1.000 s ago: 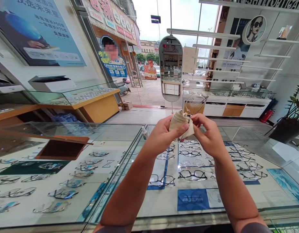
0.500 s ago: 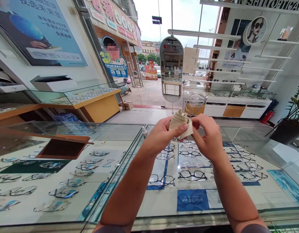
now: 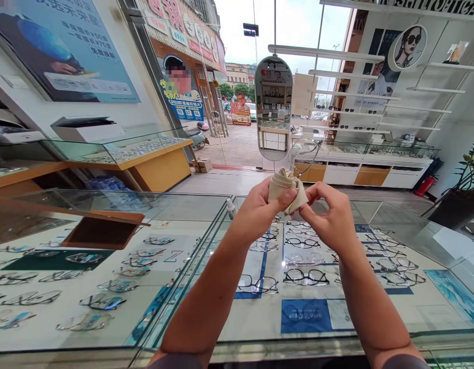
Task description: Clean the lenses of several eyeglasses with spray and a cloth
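Observation:
Both hands meet above the glass display case, at a folded cream cloth [image 3: 285, 187]. My left hand [image 3: 265, 205] grips the cloth from the left, its thumb pressed across the front. My right hand [image 3: 327, 210] pinches the cloth's lower right edge between thumb and fingers. Out of the top of the bundle stands a thin clear-rimmed loop, which looks like part of a pair of eyeglasses [image 3: 308, 161]. The rest of that item is hidden in the cloth and behind the fingers.
Below my hands the glass display case [image 3: 260, 325] holds rows of spectacle frames [image 3: 306, 277]. A small white spray bottle [image 3: 230, 209] stands near its far edge. A brown tray [image 3: 104, 230] lies to the left. Beyond are an oval mirror [image 3: 274, 107] and a potted plant [image 3: 457, 197].
The thin loop above the cloth has shifted slightly left and up. The cloth has turned a little in my fingers, and my right fingers have shifted along its edge.

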`<action>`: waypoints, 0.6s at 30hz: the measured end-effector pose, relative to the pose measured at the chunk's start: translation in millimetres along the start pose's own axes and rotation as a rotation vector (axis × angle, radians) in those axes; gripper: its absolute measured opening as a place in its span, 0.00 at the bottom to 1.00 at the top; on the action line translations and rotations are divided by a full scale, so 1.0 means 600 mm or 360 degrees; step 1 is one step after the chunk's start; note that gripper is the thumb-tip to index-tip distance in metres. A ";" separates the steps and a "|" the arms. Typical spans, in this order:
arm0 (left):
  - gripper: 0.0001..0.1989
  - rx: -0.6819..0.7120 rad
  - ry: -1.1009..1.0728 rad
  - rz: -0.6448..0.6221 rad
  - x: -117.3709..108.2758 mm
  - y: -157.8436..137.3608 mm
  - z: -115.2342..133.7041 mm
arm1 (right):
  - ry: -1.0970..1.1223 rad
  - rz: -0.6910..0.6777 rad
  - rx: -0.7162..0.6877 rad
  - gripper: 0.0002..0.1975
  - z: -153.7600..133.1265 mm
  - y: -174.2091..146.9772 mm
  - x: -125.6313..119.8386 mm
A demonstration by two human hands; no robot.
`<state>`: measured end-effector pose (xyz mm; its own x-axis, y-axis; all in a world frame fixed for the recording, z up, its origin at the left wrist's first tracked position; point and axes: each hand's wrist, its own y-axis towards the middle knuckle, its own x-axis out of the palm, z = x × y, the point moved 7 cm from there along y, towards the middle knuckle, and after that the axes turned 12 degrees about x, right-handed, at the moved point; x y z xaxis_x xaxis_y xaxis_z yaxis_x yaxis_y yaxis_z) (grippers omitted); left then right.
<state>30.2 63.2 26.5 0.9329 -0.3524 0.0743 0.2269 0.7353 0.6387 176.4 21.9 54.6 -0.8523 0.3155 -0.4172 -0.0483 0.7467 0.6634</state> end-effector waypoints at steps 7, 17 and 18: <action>0.21 0.0064 0.0065 -0.0004 -0.005 0.002 0.011 | 0.0236 0.0091 0.0138 0.06 0.003 0.004 -0.017; 0.21 0.0043 0.0239 -0.0159 0.003 -0.002 0.008 | 0.0561 0.0295 0.0261 0.06 0.027 0.004 -0.028; 0.22 0.0029 0.0236 -0.0157 0.007 -0.003 0.007 | 0.0607 0.0285 0.0278 0.07 0.031 0.005 -0.027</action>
<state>32.4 58.0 28.5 0.9377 -0.3321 -0.1023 0.3155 0.6901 0.6513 199.5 29.8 51.8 -0.9717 0.2348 -0.0251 0.1780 0.7979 0.5759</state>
